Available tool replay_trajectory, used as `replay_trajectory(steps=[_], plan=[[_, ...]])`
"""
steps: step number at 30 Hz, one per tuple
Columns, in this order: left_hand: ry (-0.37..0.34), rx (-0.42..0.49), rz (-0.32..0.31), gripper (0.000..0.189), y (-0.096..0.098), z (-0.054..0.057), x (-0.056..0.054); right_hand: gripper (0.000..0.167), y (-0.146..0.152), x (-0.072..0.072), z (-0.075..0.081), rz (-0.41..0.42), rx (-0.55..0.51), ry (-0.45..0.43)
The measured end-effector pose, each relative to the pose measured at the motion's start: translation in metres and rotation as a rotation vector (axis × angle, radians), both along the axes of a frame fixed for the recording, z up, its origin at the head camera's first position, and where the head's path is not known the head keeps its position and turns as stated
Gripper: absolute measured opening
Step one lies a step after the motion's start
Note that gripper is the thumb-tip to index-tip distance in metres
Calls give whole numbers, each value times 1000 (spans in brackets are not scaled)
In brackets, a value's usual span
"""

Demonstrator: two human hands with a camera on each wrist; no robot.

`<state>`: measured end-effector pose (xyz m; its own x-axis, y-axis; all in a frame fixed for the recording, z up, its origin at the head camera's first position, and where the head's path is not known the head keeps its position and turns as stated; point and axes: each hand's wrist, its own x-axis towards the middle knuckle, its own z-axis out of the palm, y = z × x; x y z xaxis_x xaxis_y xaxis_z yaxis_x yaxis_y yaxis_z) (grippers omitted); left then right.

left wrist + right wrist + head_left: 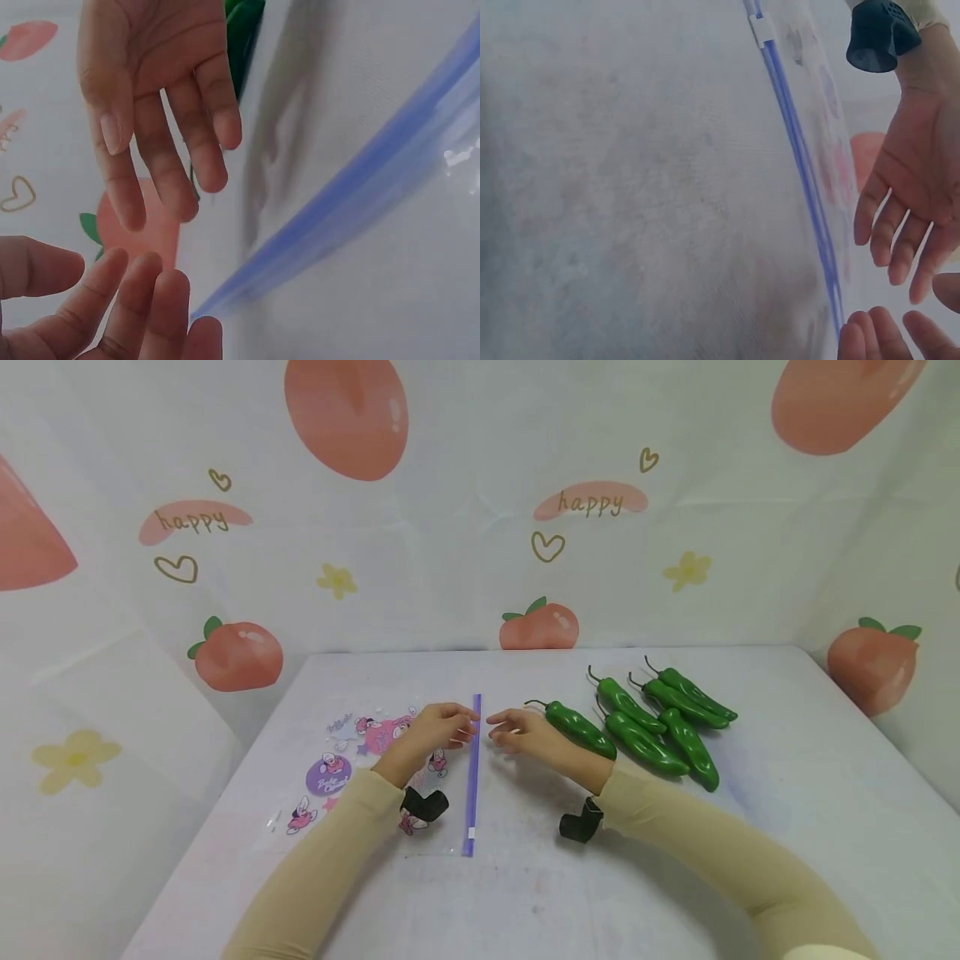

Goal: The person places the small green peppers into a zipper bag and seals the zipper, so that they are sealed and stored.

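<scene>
My left hand (441,732) is held over a clear printed zip bag (360,785), its fingertips close to the bag's purple zip strip (473,768). Facing it, just right of that strip, is my right hand (531,739), beside the nearest green chili pepper (581,729). Both hands hold nothing, their fingers loosely bent and pointing at each other across a small gap. In the left wrist view the left fingertips (169,300) are below the right hand's fingers (180,172). A white slider (763,30) sits near the front end of the strip.
Several more green peppers (647,743) lie grouped at the right back of the white table (540,893). Behind the table hangs a white cloth (442,543) with peach, flower and "happy" prints. Dark camera mounts (426,804) are on both wrists.
</scene>
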<state>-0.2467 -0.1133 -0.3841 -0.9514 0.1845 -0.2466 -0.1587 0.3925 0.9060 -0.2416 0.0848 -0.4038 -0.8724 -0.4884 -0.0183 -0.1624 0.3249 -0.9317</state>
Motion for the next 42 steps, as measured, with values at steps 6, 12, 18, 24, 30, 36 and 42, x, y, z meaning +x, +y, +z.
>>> replay_trajectory(steps=[6, 12, 18, 24, 30, 36, 42], plan=[[-35, -5, 26, 29, -1, -10, -4, 41, -10, -7, -9, -10, -31, -105], [-65, -2, 41, 29, -3, -16, -8, 43, -17, -13, -14, -21, -10, -133], [-83, -33, 19, 29, -4, -18, -9, 45, -20, -17, -14, -57, 43, -143], [-78, -44, 20, 28, -4, -19, -10, 46, -23, -20, -14, -88, 127, -144], [-71, -50, 25, 28, -4, -21, -10, 51, -27, -21, -13, -109, 199, -143], [-82, -55, 37, 27, -5, -22, -10, 53, -30, -19, -13, -121, 231, -125], [-73, -97, 17, 27, -4, -21, -11, 56, -31, -16, -10, -129, 238, -119]])
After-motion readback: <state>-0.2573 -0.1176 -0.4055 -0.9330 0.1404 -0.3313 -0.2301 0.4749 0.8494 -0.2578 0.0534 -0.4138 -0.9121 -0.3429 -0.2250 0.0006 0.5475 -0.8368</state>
